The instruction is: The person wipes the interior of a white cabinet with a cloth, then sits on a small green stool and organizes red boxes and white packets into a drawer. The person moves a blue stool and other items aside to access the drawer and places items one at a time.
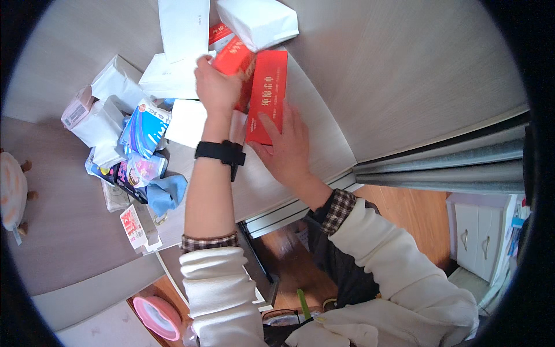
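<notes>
Two red boxes with gold writing stand side by side in a shelf compartment. My left hand (pixel 219 91), with a black watch on the wrist, is curled against the left side of the tilted red box (pixel 236 58); its thumb is hidden. My right hand (pixel 287 143) grips the near end of the other red box (pixel 269 82), one finger lying on its printed face. Behind them rests a white soft pack (pixel 260 24), and part of a third red box (pixel 219 32) shows beneath it. White boxes (pixel 167 78) lie left of my left hand.
Left on the shelf (pixel 256 186) are white packs (pixel 115 82), a blue-and-white packet (pixel 147 128), a blue cloth (pixel 167 195) and a small printed carton (pixel 134 227). A grey curtain (pixel 442 167) hangs at right. Below are a pink basin (pixel 157 317) and a white cabinet (pixel 477 238).
</notes>
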Demonstrator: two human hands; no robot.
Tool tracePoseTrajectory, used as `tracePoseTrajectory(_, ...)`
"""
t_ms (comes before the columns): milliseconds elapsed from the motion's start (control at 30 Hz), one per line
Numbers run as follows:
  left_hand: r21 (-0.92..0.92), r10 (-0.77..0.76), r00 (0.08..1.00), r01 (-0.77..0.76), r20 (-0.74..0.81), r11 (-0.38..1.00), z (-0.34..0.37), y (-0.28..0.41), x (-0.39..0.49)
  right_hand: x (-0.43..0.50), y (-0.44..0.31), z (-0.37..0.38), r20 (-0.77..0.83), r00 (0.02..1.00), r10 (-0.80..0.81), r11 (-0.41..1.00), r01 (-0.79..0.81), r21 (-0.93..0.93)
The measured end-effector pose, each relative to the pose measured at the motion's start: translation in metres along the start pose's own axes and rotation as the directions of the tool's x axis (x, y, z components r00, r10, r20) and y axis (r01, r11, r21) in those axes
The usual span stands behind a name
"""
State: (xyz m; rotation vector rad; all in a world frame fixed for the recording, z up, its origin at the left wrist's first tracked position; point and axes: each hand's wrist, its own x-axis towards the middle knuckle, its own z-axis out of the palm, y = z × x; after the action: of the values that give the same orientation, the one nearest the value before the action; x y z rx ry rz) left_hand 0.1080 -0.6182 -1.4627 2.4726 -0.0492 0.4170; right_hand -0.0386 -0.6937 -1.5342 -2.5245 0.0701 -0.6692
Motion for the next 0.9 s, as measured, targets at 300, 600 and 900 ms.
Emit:
tracePoseTrajectory(300,-0.279,0.186,0.95,-0.255,-0.249,0.926,-0.155,-0.004,-0.037,-0.006,-0.004,0.011,0.062,0.997,0.044,0.983,-0.032,-0.178)
tracePoseTrajectory(600,-0.822,-0.682,0.694,0.514,0.23,0.246,-0.336,-0.124,-0.338,-0.006,0.003,0.022,-0.134,0.991,-0.004,1.0,0.001,-0.024)
tracePoseTrajectory(900,-0.529,-0.951,0.263,0.837,0.165,0.14,-0.324,-0.273,-0.458,-0.006,-0.01,-0.008,-0.208,0.978,0.035,0.994,-0.013,0.107)
